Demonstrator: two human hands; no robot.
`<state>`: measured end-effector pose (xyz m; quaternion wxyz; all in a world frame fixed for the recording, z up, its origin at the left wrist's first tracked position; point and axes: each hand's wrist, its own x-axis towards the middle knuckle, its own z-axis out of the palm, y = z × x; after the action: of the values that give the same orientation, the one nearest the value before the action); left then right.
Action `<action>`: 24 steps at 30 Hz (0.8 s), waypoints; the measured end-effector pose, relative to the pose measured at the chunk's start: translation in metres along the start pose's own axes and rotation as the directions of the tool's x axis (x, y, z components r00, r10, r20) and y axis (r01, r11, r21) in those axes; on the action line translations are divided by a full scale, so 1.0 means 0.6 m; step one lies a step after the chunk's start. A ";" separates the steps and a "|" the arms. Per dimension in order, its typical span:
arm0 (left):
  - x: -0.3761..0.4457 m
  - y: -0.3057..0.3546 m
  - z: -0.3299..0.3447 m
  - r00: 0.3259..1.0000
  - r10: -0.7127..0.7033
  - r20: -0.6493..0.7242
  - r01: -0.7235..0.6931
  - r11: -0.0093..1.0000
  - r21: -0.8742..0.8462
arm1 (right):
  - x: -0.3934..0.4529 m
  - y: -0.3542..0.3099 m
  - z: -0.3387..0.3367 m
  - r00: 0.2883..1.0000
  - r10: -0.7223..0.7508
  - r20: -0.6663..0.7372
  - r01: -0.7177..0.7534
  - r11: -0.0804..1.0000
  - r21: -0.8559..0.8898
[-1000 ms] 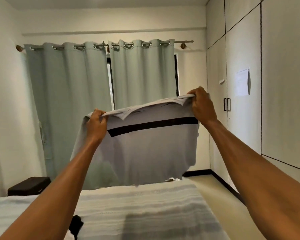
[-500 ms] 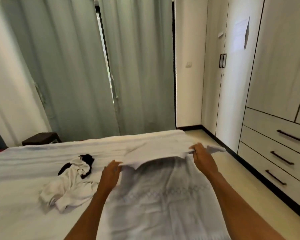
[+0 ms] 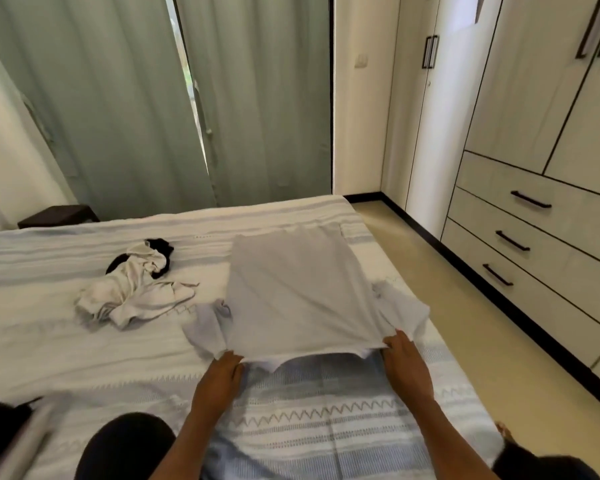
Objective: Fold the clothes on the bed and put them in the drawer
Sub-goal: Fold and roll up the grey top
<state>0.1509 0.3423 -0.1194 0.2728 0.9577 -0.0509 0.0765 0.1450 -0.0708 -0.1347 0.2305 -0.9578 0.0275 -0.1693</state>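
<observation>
Lying spread on the striped bedsheet (image 3: 84, 344), the light grey T-shirt (image 3: 295, 296) occupied the middle of the bed, right of centre, its hem toward the far side and its shoulders toward the near side; both sleeves were splayed out to left and right. The left hand (image 3: 222, 375) pinched the near left shoulder edge of the garment; the right hand (image 3: 404, 358) pinched the near right shoulder edge, fingers curled on the fabric. Both forearms extended from the near edge of the view. A crumpled white garment (image 3: 132, 296) lay on the sheet to the left of the T-shirt, well apart from both hands, with a black item (image 3: 160, 247) bundled at its far end. Three wardrobe drawers (image 3: 534, 237) with dark handles stood closed at the right, across a strip of floor from the bed; green curtains (image 3: 118, 98) hung beyond the far side.
</observation>
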 end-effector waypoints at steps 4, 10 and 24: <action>-0.040 -0.014 0.030 0.997 0.028 0.073 -0.053 0.928 0.370 | -0.067 0.021 0.011 1.000 0.011 -0.015 -0.012 0.998 -0.067; -0.041 0.002 0.050 0.977 0.185 0.105 -0.213 0.828 0.519 | -0.095 0.013 0.024 0.998 -0.012 0.066 0.024 0.984 -0.175; -0.020 0.044 0.026 0.992 0.125 -0.017 -0.126 0.986 -0.110 | -0.048 -0.042 0.043 0.982 -0.187 0.005 0.187 0.981 -0.040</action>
<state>0.1374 0.3121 -0.1209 0.3207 0.9355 -0.1138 0.0954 0.1261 -0.0335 -0.1541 0.1941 -0.9607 -0.0594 -0.1891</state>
